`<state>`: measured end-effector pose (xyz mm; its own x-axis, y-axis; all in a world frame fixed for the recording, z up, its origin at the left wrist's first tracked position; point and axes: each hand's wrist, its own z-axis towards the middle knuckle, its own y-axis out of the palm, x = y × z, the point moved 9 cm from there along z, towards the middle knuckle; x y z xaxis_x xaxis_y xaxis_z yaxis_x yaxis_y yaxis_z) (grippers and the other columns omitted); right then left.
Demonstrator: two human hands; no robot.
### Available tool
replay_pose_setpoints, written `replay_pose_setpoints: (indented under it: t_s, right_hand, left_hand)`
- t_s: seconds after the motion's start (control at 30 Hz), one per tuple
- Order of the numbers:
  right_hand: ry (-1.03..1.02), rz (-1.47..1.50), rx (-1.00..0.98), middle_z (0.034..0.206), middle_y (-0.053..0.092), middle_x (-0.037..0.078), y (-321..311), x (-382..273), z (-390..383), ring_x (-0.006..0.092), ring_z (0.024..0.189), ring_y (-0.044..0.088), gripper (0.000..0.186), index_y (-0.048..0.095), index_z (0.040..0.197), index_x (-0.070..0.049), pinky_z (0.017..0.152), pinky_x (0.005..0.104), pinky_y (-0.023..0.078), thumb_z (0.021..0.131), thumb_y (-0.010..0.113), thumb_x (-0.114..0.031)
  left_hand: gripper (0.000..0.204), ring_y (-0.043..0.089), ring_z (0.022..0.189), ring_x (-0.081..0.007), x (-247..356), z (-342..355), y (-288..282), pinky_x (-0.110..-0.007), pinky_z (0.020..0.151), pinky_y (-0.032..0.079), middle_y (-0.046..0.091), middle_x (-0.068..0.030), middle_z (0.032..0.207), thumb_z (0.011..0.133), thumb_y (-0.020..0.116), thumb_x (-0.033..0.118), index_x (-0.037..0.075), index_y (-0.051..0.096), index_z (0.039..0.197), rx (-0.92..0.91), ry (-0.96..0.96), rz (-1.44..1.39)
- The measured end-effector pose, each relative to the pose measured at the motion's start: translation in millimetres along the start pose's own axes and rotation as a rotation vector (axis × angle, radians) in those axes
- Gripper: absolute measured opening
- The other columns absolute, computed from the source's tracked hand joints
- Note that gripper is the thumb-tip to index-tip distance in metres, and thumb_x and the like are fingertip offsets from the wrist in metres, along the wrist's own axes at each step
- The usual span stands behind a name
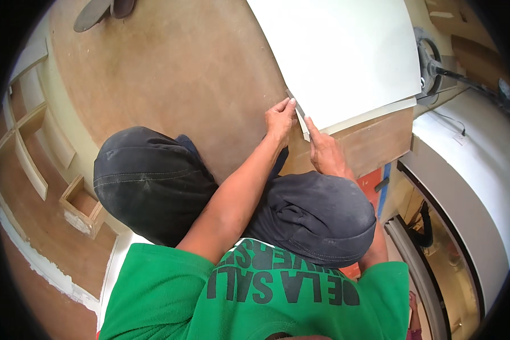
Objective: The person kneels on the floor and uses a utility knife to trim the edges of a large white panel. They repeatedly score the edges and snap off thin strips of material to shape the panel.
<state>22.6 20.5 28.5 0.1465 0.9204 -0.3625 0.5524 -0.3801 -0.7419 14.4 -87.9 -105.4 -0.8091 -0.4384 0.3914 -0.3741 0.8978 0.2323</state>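
A thin, flat, grey file-like bar lies slantwise along the left edge of a white sheet, close to the sheet's near corner. At the bar's far end, my left hand is closed, with thumb and fingers pinching it. My right hand is closed around the near end, its index finger stretched along the bar. Beneath the sheet is a brown wood-toned board. My fingers partly cover the bar, and its lower end is hidden in my right hand.
My bent knees in dark trousers flank my forearms. Dark footwear rests at the far left. Wooden frames stand on the left. A black round-based stand is at the right, above a white curved surface. Another person's hand shows lower right.
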Motion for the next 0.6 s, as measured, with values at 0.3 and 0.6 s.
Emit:
replay_pose_setpoints:
  t_s: [0.3,0.6]
  right_hand:
    - [0.056,0.071,-0.063,0.079,0.062,0.026,12,9,5,0.0445,0.075,0.062,0.06,0.039,0.149,-0.018,0.069,0.0528,0.047,0.093,0.051,-0.003]
    - [0.042,-0.055,-0.025,0.078,0.061,0.024,16,13,-9,0.0432,0.074,0.062,0.065,0.035,0.152,-0.02,0.068,0.0527,0.048,0.091,0.052,-0.004]
  left_hand:
    - [0.034,0.058,0.07,-0.0095,1,16,-6,-0.025,0.063,0.05,0.069,-0.0037,0.088,0.094,0.069,0.023,-0.004,0.069,0.116,0.109,0.178,0.167]
    - [0.04,0.06,0.072,-0.0117,-11,9,-3,-0.027,0.062,0.052,0.069,-0.0056,0.093,0.096,0.066,0.02,-0.006,0.062,0.126,0.07,0.072,0.063]
